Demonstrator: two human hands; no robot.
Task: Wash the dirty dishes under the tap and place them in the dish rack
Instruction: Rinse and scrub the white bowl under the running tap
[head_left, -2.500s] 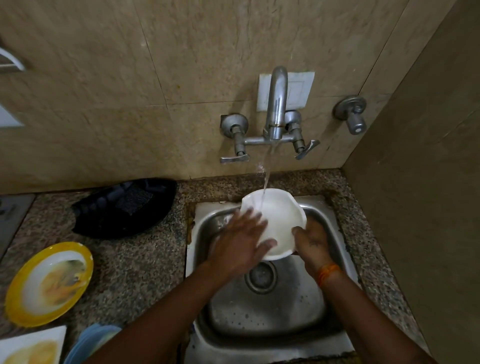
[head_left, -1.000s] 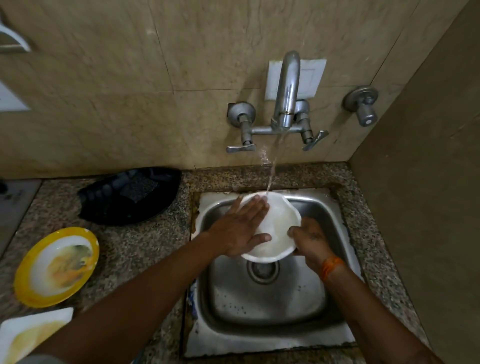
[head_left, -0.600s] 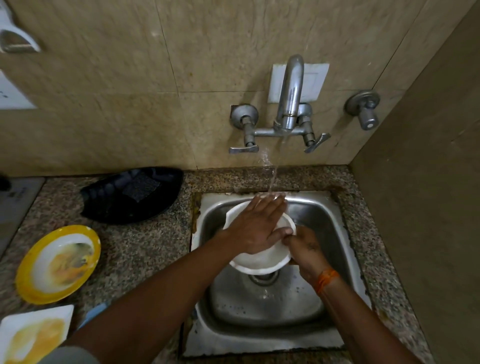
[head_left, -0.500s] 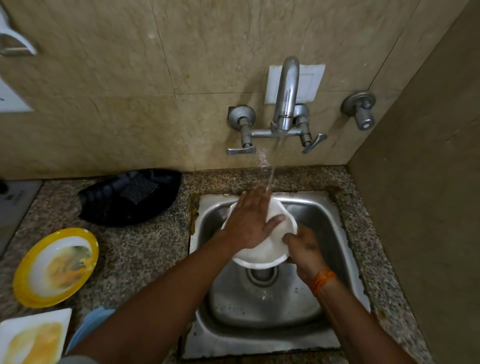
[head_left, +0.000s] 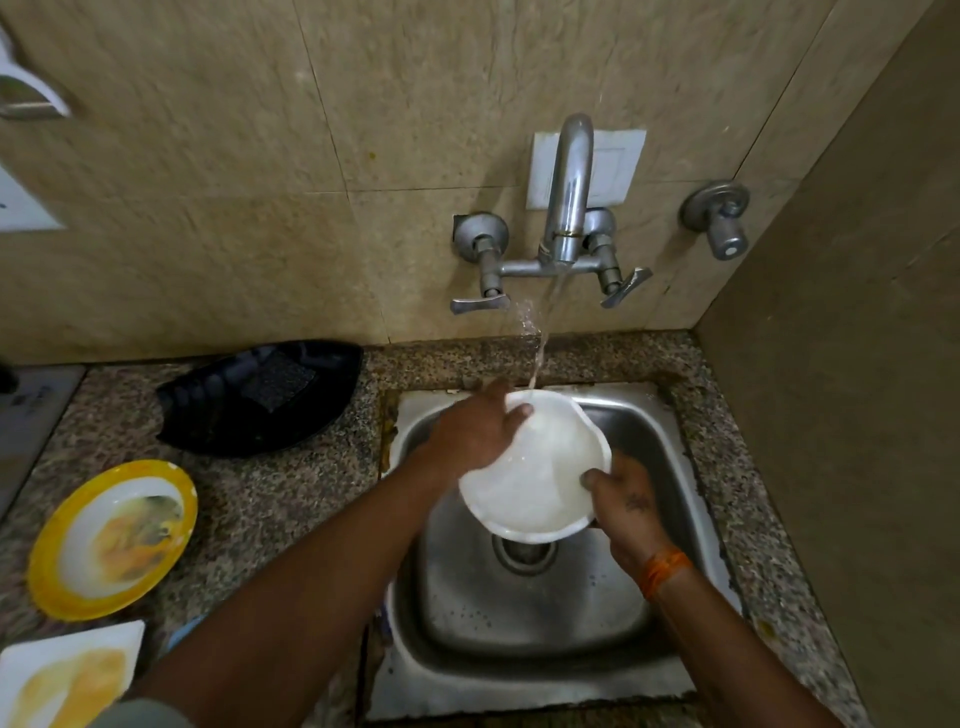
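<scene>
Over the sink (head_left: 670, 519), both hands are gripping a white bowl (head_left: 540, 478) under the running tap (head_left: 569, 208): left hand (head_left: 467, 434) on its rim, right hand (head_left: 626, 506) opposite. Left of the sink, two stained plates (head_left: 111, 538) are waiting, so washing looks barely started.

A white bowl (head_left: 535, 470), wet and tilted, sits over the steel sink (head_left: 540, 597) under the tap's (head_left: 569, 192) stream.

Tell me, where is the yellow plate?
The yellow plate lies on the counter, left of the sink, between the black tray and a white plate.
</scene>
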